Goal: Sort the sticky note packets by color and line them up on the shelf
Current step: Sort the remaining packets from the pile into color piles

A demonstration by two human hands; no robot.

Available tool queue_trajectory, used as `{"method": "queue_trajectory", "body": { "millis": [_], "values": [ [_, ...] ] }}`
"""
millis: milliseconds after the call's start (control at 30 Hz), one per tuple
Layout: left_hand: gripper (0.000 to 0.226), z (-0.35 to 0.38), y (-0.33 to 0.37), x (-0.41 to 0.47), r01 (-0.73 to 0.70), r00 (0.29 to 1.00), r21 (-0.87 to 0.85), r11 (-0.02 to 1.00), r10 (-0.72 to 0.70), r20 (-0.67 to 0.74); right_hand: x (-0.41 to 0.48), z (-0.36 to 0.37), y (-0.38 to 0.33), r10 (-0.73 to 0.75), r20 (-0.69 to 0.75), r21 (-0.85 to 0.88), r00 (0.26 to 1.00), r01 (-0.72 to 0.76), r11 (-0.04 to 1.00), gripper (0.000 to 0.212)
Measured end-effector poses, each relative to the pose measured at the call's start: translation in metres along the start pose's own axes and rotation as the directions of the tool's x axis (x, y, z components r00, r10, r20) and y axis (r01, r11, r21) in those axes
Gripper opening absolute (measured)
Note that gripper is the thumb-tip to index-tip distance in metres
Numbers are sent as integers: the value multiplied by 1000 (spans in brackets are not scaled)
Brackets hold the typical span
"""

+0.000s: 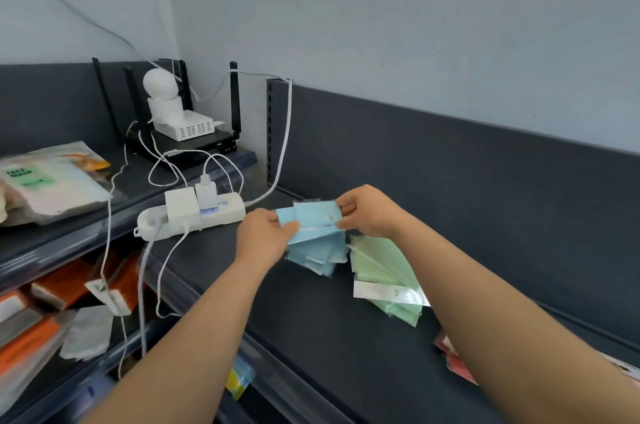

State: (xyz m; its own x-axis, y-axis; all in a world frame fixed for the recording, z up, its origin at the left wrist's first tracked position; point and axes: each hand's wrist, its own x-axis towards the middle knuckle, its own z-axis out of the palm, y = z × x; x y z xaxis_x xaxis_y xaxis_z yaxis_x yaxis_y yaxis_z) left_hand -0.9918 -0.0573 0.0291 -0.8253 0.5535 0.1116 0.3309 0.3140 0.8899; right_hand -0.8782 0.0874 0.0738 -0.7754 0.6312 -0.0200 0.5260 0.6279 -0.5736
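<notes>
Two hands held the fanned blue packets low over the dark shelf: left hand pinching the near corner, right hand gripping the far end. Just right of them lay green packets, partly hidden by the right forearm, with red packets further right. A white power strip with chargers and trailing cables sat close on the left, router behind it.

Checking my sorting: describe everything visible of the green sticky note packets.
The pale green sticky note packets lie in a loose, overlapping pile on the dark grey shelf, just right of the light blue packets. Glossy clear wrappers cover them; one shows a white label strip. Not yet lined up.
</notes>
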Motion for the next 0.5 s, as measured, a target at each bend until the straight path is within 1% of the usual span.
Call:
{"method": "queue_trajectory", "body": {
  "millis": [33, 67, 133, 233, 333, 367, 400, 433, 500],
  "values": [
    [29, 1, -3, 3, -1, 1000, 20, 1000, 1, 13, 1, 1, 0, 4, 9, -5, 1000, -4, 1000, 34],
    [32, 3, -4, 4, -6, 1000, 38, 999, 5, 26, 2, 2, 2, 21, 13, -23, 1000, -21, 1000, 39],
    [33, 6, -7, 5, -3, 998, 56, 998, 0, 58, 3, 5, 5, 51, 26, -64, 998, -49, 997, 39],
    [31, 7, -11, 7, 19, 993, 82, 996, -28, 114, 5, 6, 8, 55, 20, -78, 998, -53, 996, 39],
    [26, 6, -16, 14, 29, 990, 148, 989, -50, 135, 3, 6, 6, 50, 5, -94, 999, -50, 994, 37],
    [28, 6, -17, 15, 27, 990, 183, 983, -52, 133, 1, 6, 6, 53, -1, -95, 999, -52, 994, 38],
    [35, 5, -17, 16, 7, 992, 229, 973, -36, 121, -1, 6, 6, 59, -19, -100, 998, -60, 993, 38],
    [42, 5, -16, 17, -35, 994, 280, 959, 5, 106, -4, 5, 5, 54, -50, -95, 997, -58, 994, 32],
    [47, 6, -8, 14, -154, 988, 346, 925, 137, 72, -10, 2, 7, 25, -118, -89, 993, -36, 995, 15]
  ]
}}
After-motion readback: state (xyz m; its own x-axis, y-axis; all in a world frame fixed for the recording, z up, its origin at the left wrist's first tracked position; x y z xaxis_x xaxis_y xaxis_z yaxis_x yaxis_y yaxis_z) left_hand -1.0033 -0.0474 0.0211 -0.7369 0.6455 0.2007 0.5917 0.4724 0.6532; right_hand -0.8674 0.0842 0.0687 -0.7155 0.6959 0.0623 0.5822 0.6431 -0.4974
